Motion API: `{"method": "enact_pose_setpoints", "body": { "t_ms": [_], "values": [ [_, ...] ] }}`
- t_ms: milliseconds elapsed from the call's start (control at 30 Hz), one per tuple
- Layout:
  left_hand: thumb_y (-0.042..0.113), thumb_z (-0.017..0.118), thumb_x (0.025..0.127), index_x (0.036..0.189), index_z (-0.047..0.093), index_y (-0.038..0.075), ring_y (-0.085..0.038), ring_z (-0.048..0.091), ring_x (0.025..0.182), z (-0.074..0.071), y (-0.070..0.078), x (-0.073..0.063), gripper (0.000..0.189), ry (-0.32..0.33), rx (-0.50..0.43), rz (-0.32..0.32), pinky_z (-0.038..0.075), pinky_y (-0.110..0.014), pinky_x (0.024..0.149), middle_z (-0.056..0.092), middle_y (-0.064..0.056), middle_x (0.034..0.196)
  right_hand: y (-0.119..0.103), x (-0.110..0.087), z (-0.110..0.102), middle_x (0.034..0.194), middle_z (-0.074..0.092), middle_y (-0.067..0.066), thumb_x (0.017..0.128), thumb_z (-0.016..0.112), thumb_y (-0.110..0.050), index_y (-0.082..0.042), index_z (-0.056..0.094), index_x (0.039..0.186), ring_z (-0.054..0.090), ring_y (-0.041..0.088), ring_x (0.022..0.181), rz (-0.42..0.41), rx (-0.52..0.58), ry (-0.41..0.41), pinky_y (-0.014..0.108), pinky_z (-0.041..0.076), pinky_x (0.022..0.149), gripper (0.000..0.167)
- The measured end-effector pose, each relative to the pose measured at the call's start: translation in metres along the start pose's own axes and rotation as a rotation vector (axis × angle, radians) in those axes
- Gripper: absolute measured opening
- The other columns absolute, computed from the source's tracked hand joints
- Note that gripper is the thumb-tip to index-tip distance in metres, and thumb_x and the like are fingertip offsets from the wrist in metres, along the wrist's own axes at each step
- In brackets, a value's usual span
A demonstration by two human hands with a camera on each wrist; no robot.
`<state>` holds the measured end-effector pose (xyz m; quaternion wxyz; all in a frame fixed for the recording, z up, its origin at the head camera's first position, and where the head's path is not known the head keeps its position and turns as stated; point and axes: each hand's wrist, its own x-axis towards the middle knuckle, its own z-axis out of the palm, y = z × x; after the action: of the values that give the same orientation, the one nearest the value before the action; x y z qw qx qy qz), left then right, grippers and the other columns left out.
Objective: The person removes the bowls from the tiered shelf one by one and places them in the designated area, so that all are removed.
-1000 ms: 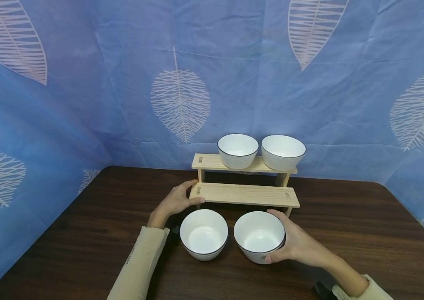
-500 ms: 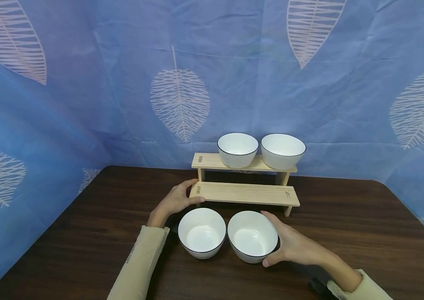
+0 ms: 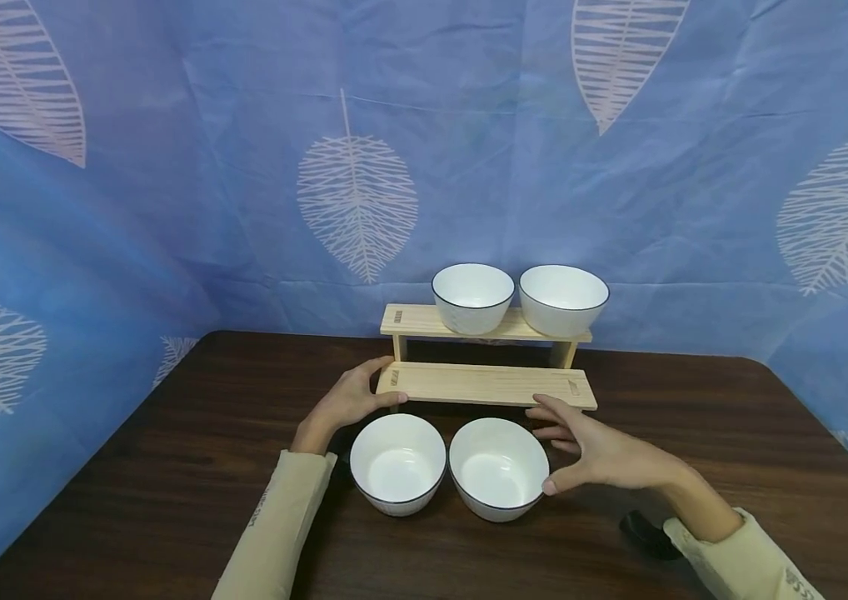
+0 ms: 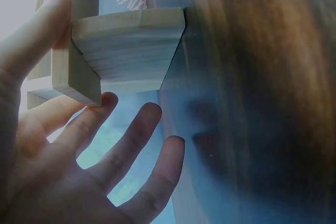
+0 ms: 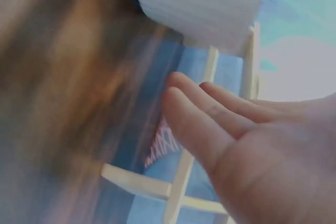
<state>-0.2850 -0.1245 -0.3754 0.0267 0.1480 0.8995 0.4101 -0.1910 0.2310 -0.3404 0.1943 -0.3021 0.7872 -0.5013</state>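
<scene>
On the dark surface (image 3: 147, 500), set lengthwise from left to right: wooden rack (image 3: 484, 377). Just in front of its lower board (image 3: 487, 387), side by side: left bowl (image 3: 397, 458) and right bowl (image 3: 499, 462). Clasping that board's left end between thumb and fingers: left hand (image 3: 349, 400). Nearest the right bowl, just off its right side: right hand (image 3: 604, 450), holding nothing, fingers spread, thumb at the rim, contact impossible to tell.

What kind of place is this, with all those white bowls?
Probably a staged tabletop corner, not a kitchen: a blue leaf-print cloth hangs behind a dark wood-grain table, where a two-tier wooden stand holds two bowls.
</scene>
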Motion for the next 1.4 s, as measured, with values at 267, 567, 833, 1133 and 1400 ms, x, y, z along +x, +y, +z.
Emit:
{"method": "enact_pose_setpoints", "body": {
  "t_ms": [267, 567, 833, 1133, 1400],
  "values": [
    [0.023, 0.079, 0.091, 0.151, 0.04, -0.006, -0.042, 0.047, 0.135, -0.001, -0.001, 0.001, 0.077, -0.012, 0.021, 0.001, 0.04, -0.056, 0.107, 0.049, -0.027, 0.147, -0.007, 0.004, -0.019, 0.136, 0.051, 0.036, 0.095, 0.072, -0.008, 0.019, 0.033, 0.145, 0.059, 0.047, 0.118, -0.02, -0.073, 0.234, 0.038, 0.056, 0.088, 0.069],
    [0.025, 0.08, 0.091, 0.152, 0.041, -0.004, -0.042, 0.044, 0.138, -0.001, -0.001, 0.001, 0.078, -0.012, 0.037, -0.005, 0.039, -0.056, 0.108, 0.046, -0.026, 0.15, -0.019, 0.006, -0.042, 0.135, 0.055, 0.031, 0.099, 0.067, -0.011, 0.011, 0.04, 0.145, 0.066, 0.014, 0.108, 0.027, -0.164, 0.515, 0.024, 0.053, 0.084, 0.057],
    [0.025, 0.08, 0.091, 0.152, 0.042, -0.003, -0.041, 0.047, 0.135, 0.0, -0.002, 0.002, 0.078, -0.008, 0.039, -0.003, 0.041, -0.056, 0.106, 0.048, -0.026, 0.148, -0.017, 0.013, -0.052, 0.121, 0.058, 0.007, 0.098, 0.067, -0.011, 0.011, 0.034, 0.145, 0.059, -0.007, 0.093, 0.033, -0.073, 0.887, 0.013, 0.051, 0.078, 0.061],
    [0.025, 0.08, 0.09, 0.152, 0.042, -0.004, -0.04, 0.048, 0.134, 0.0, -0.002, 0.003, 0.078, -0.007, 0.03, -0.006, 0.041, -0.055, 0.106, 0.05, -0.026, 0.146, -0.02, 0.019, -0.06, 0.135, 0.047, 0.014, 0.097, 0.07, -0.02, 0.008, 0.03, 0.149, 0.052, 0.008, 0.109, 0.112, -0.097, 1.004, 0.011, 0.044, 0.082, 0.072],
    [0.025, 0.08, 0.091, 0.152, 0.04, -0.004, -0.041, 0.047, 0.135, 0.001, -0.003, 0.003, 0.079, -0.014, 0.025, -0.013, 0.041, -0.056, 0.107, 0.05, -0.025, 0.146, -0.02, 0.029, -0.067, 0.155, 0.027, 0.031, 0.092, 0.076, -0.015, 0.009, 0.014, 0.155, 0.032, 0.048, 0.141, 0.11, -0.214, 0.945, 0.056, 0.039, 0.106, 0.092]
  ]
}}
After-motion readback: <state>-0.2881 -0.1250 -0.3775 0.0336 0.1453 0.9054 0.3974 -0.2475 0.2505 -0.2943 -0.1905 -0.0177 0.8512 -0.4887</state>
